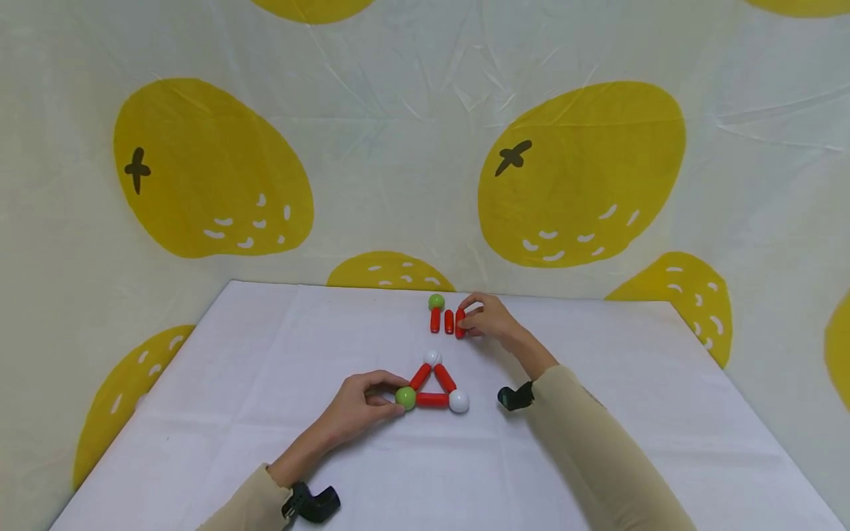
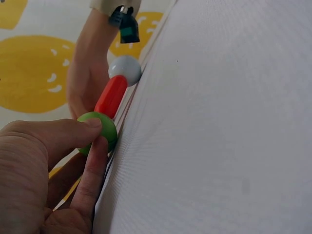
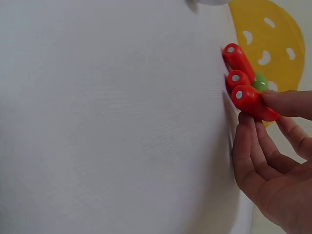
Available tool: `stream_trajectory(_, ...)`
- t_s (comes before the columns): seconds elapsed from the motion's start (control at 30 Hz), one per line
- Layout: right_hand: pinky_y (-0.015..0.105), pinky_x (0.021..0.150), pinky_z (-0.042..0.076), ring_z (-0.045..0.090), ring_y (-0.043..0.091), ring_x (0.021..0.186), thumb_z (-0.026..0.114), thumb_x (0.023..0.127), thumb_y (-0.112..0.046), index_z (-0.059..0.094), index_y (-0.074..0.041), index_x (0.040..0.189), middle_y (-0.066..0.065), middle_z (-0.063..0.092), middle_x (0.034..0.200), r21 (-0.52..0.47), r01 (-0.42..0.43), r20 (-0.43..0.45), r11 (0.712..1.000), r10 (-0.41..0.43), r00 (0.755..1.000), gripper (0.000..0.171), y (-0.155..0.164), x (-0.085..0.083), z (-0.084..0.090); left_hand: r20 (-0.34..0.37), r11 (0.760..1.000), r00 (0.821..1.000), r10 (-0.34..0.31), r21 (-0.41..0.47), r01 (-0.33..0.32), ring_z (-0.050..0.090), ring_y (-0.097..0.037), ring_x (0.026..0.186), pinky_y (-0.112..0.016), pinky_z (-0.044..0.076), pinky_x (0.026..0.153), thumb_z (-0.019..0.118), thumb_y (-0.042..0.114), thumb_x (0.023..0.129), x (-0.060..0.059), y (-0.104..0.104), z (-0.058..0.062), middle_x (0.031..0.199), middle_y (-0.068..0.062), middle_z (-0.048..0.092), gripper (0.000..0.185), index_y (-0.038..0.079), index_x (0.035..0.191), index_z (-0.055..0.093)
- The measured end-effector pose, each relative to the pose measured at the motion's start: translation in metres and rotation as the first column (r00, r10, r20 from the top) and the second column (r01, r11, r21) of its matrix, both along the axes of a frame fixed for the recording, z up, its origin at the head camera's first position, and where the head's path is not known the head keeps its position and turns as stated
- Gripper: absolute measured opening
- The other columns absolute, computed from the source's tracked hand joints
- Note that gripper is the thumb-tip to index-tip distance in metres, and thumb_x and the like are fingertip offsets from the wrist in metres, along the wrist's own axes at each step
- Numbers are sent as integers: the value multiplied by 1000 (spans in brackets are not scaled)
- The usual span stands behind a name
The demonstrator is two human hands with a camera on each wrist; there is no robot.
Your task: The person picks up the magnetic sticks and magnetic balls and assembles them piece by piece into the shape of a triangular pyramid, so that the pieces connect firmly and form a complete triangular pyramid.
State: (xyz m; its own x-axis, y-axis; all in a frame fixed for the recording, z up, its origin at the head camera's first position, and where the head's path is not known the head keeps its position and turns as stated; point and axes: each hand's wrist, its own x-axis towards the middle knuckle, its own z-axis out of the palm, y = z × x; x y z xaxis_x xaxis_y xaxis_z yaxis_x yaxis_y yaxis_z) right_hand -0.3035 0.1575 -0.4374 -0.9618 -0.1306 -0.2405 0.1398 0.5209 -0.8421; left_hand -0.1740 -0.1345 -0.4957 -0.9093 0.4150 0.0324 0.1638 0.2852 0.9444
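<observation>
Two hands at work on white-covered desk (image 1: 265, 354). Left hand (image 1: 358, 405) pinching green ball (image 1: 406, 397) at near-left corner of flat triangle: thumb and forefinger curled round it, confirmed in left wrist view (image 2: 97, 131). Triangle built of three red rods, bottom rod (image 1: 432, 400) running to white ball (image 1: 459, 401) at near-right corner, second white ball (image 1: 432, 358) at far apex.

Right hand (image 1: 488, 318) farther back on desk, fingertips pinching rightmost red rod (image 1: 460, 323) of spare row. Right wrist view shows that rod (image 3: 253, 102) tilted up off cloth between thumb and fingers. Middle spare rod (image 1: 448, 321) just beside it, lying flat. Left spare rod (image 1: 434, 320) touching second green ball (image 1: 436, 301) at far end.

Judgement on step: picking up one more rod from spare stock while triangle held steady. Base figure appears complete; build beyond it not yet begun.

Next move, as judged: lift rod clear of neighbour, likely magnetic, so sideways pull may drag middle rod along. Carry toward triangle, bring rod end onto a ball. Left hand's hold on green ball needed to keep triangle from sliding or snapping toward incoming rod. Wrist cameras on both sleeves visible; nothing else on desk.
</observation>
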Motion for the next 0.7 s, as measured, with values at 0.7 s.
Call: stream_trajectory(0.7, 36, 91, 61, 68, 22, 95, 68, 96, -12, 60, -9, 127, 17, 71, 116, 6, -146, -98, 989, 146, 984, 32, 13, 46, 20, -9, 1000, 1000, -2, 2, 2, 67, -18, 106, -16, 57, 85, 82, 19, 88, 0, 0, -2, 123, -6, 71, 37, 16, 124, 73)
